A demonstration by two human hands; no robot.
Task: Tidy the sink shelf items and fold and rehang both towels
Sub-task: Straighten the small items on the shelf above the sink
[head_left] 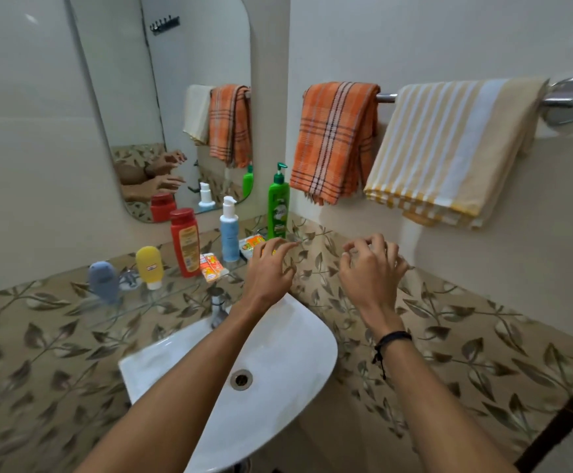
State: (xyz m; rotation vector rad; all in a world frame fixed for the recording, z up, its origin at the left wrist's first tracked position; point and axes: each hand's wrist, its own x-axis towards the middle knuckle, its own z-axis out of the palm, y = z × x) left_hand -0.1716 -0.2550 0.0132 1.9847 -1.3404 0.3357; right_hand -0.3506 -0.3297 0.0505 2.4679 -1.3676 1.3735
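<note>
An orange plaid towel (334,139) and a cream striped towel (449,148) hang folded side by side on the chrome rail (386,97). On the glass shelf (172,295) stand a grey-blue tube (102,281), a yellow tube (149,266), a red bottle (185,241), a blue pump bottle (229,235) and a green pump bottle (278,203). Two orange soap packets (211,266) (252,244) lie between them. My left hand (271,268) hovers over the shelf's right end, fingers apart, holding nothing. My right hand (370,268) is raised beside it, fingers curled loosely and empty.
A white basin (278,353) with a chrome tap (217,308) sits under my forearms. A mirror (162,97) hangs above the shelf. Leaf-patterned tiles cover the lower wall. A dark edge (558,425) crosses the lower right corner.
</note>
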